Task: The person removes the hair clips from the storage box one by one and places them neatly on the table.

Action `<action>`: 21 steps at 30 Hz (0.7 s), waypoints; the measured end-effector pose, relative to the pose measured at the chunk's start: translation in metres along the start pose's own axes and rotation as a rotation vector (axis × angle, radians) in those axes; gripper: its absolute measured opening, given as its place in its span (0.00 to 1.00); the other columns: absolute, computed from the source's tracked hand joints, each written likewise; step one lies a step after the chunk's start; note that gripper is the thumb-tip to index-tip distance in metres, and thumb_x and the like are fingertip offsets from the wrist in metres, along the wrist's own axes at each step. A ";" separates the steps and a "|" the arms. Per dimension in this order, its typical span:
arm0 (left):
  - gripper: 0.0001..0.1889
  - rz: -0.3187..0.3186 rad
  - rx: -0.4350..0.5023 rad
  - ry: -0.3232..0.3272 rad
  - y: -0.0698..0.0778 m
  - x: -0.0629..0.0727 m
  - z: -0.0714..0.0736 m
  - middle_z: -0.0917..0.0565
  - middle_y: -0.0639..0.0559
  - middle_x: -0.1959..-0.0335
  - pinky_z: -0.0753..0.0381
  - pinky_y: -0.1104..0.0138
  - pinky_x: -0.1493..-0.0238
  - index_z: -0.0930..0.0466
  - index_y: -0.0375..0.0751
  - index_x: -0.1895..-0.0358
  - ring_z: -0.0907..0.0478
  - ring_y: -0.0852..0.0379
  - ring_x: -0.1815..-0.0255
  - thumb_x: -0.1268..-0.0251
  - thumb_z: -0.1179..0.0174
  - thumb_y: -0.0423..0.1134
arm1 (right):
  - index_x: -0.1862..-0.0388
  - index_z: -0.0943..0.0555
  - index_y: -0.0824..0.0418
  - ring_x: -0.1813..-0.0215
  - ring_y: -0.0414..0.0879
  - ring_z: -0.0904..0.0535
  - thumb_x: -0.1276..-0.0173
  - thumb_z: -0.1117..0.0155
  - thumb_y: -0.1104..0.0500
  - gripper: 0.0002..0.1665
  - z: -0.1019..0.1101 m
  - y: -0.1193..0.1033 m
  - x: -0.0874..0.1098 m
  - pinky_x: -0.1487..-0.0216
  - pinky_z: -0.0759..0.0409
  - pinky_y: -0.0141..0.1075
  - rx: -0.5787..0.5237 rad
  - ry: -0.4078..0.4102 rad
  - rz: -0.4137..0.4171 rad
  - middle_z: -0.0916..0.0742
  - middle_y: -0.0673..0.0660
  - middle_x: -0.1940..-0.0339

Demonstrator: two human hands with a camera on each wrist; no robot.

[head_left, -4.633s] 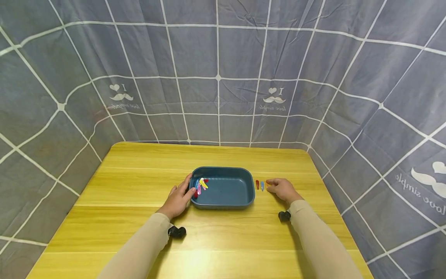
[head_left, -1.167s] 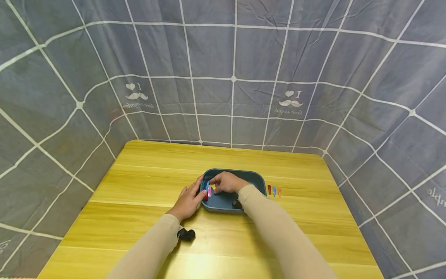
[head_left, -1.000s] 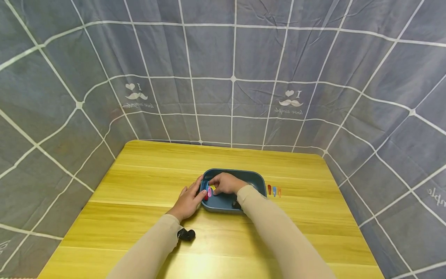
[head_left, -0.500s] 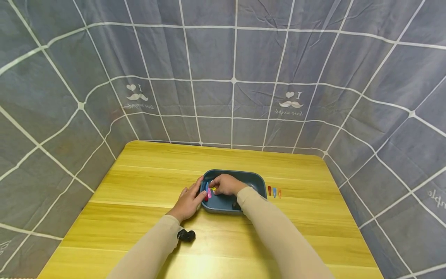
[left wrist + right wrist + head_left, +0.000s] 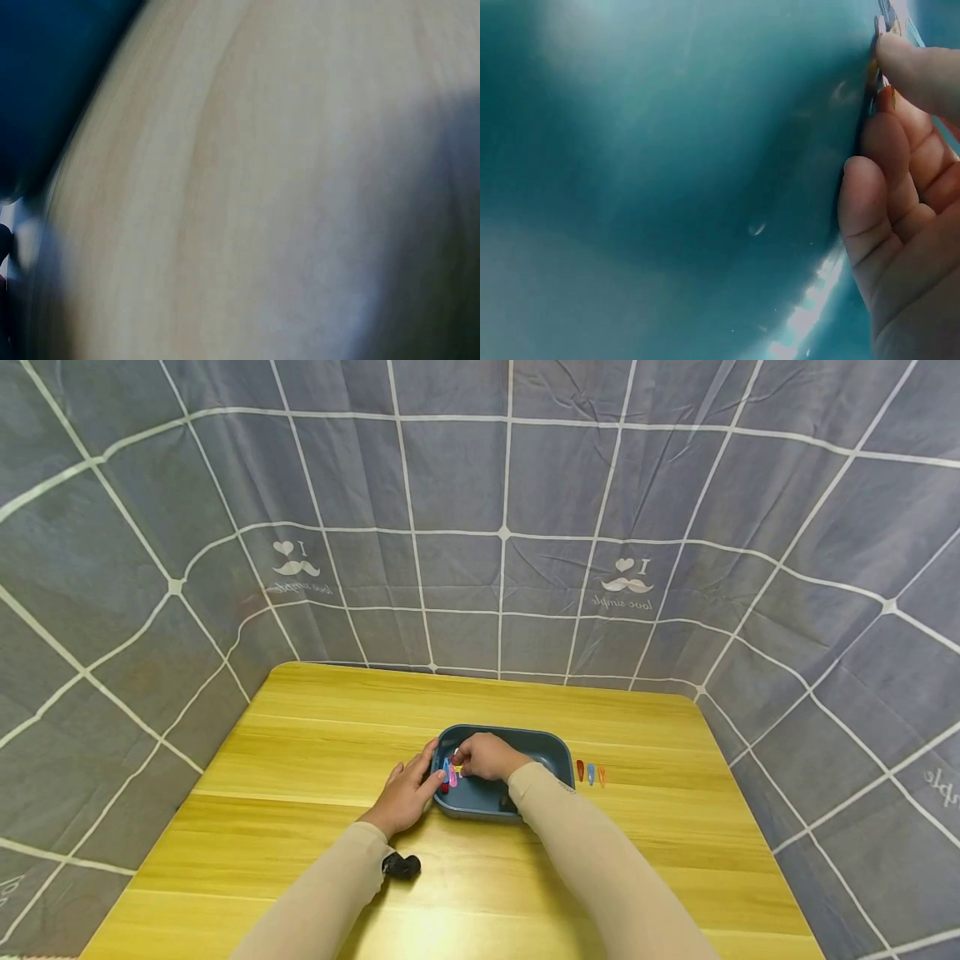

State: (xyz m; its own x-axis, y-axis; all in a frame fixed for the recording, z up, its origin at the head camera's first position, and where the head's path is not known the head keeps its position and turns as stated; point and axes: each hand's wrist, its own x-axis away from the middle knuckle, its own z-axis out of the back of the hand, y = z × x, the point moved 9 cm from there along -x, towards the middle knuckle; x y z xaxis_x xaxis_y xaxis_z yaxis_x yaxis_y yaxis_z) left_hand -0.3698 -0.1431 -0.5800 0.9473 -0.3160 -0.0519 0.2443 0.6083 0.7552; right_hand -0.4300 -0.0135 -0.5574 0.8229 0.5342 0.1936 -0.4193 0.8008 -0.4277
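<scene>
A dark blue rectangular tray sits on the wooden table. My left hand holds its left wall, thumb over the rim and fingers along the outside. Inside, at the left end, lies a small pile of snap hair clips: a pink hair clip, a blue one, yellow and red ones. My right hand is in the tray over this pile, pinching a red hair clip between thumb and fingers; most of that clip is hidden. The left wrist view catches only the tray's side and blurred table.
To the right of the tray three hair clips lie in a row on the table: a red clip, a blue clip and an orange clip. A grey checked curtain stands behind the table and along its sides.
My right hand has gone from the orange clip on the table to the pile inside the tray. Lately the clips there have shifted, and a red one shows at its fingertips. The left hand stays.
</scene>
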 end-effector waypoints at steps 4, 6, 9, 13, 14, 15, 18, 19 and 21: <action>0.34 -0.010 0.004 0.010 0.005 0.002 0.002 0.41 0.42 0.14 0.63 0.35 0.17 0.54 0.53 0.12 0.44 0.37 0.14 0.13 0.55 0.52 | 0.48 0.08 0.56 0.63 0.38 0.21 0.27 0.28 0.60 0.12 0.000 -0.004 0.000 0.50 0.17 0.34 0.050 -0.003 0.026 0.07 0.49 0.57; 0.34 -0.009 -0.001 0.010 0.007 0.003 0.003 0.40 0.42 0.15 0.62 0.35 0.17 0.54 0.53 0.12 0.44 0.37 0.14 0.13 0.55 0.52 | 0.48 0.08 0.56 0.63 0.37 0.21 0.27 0.29 0.59 0.11 0.001 -0.007 0.000 0.50 0.17 0.34 0.093 -0.007 0.053 0.07 0.49 0.57; 0.34 -0.006 -0.002 0.009 0.010 0.004 0.004 0.40 0.41 0.15 0.61 0.35 0.17 0.54 0.53 0.12 0.43 0.37 0.14 0.13 0.55 0.51 | 0.48 0.08 0.56 0.62 0.36 0.19 0.27 0.29 0.59 0.11 0.001 -0.013 0.000 0.49 0.16 0.34 0.152 -0.012 0.090 0.07 0.49 0.56; 0.34 -0.008 -0.004 0.002 0.011 0.005 0.004 0.41 0.41 0.14 0.62 0.34 0.17 0.55 0.52 0.12 0.44 0.35 0.14 0.12 0.56 0.51 | 0.48 0.08 0.56 0.62 0.35 0.18 0.28 0.28 0.59 0.12 0.000 -0.016 0.001 0.50 0.15 0.33 0.183 -0.024 0.105 0.06 0.49 0.56; 0.34 -0.012 -0.005 0.004 0.011 0.005 0.004 0.41 0.40 0.15 0.62 0.34 0.17 0.55 0.52 0.12 0.44 0.35 0.15 0.12 0.56 0.51 | 0.48 0.08 0.56 0.62 0.35 0.19 0.28 0.28 0.59 0.12 0.000 -0.016 0.001 0.51 0.16 0.32 0.188 -0.026 0.104 0.06 0.49 0.56; 0.34 -0.012 -0.007 0.005 0.011 0.005 0.004 0.41 0.40 0.15 0.62 0.33 0.17 0.55 0.52 0.12 0.44 0.35 0.15 0.12 0.56 0.51 | 0.48 0.08 0.56 0.62 0.35 0.19 0.27 0.29 0.60 0.11 0.000 -0.016 0.001 0.51 0.16 0.32 0.192 -0.026 0.105 0.06 0.49 0.56; 0.34 -0.013 -0.012 0.010 0.011 0.005 0.004 0.40 0.41 0.15 0.62 0.33 0.17 0.54 0.53 0.12 0.44 0.36 0.15 0.12 0.56 0.51 | 0.49 0.08 0.55 0.63 0.35 0.20 0.27 0.30 0.61 0.11 0.001 -0.017 0.001 0.51 0.16 0.32 0.199 -0.021 0.110 0.07 0.48 0.56; 0.34 -0.016 -0.014 0.013 0.012 0.005 0.004 0.39 0.41 0.15 0.61 0.33 0.18 0.53 0.52 0.12 0.43 0.36 0.15 0.12 0.56 0.51 | 0.49 0.08 0.55 0.63 0.36 0.21 0.26 0.31 0.61 0.11 0.000 -0.017 0.001 0.51 0.16 0.32 0.199 -0.020 0.112 0.07 0.48 0.56; 0.34 -0.014 -0.017 0.011 0.012 0.005 0.004 0.40 0.42 0.15 0.61 0.34 0.17 0.54 0.53 0.12 0.44 0.37 0.14 0.12 0.56 0.51 | 0.49 0.08 0.54 0.62 0.37 0.21 0.25 0.32 0.61 0.11 0.000 -0.017 0.001 0.49 0.16 0.33 0.195 -0.016 0.116 0.07 0.48 0.57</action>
State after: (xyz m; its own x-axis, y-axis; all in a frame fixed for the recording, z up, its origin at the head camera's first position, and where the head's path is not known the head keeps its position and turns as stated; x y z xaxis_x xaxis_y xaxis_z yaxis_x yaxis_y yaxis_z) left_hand -0.3630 -0.1405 -0.5684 0.9459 -0.3168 -0.0694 0.2610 0.6165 0.7429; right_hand -0.4223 -0.0267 -0.5498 0.7590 0.6291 0.1679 -0.5785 0.7699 -0.2695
